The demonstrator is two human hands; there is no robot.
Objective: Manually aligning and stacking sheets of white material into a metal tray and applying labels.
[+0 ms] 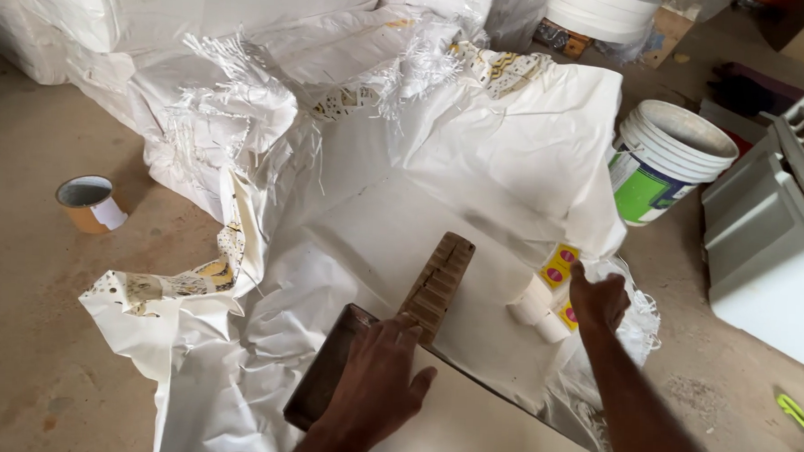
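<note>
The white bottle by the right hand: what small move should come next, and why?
Probably close the right hand around the white bottle and lift it. The fingers only touch its top, and it lies on the sheet, while the left hand presses flat on the wooden block, holding it on the board.

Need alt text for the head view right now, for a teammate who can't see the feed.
A person's left hand presses flat on a notched wooden strip over a pale board, while the right hand grips a white bottle with a yellow label. Frayed white woven sacking covers the floor, with a white bucket and tape roll nearby.
</note>
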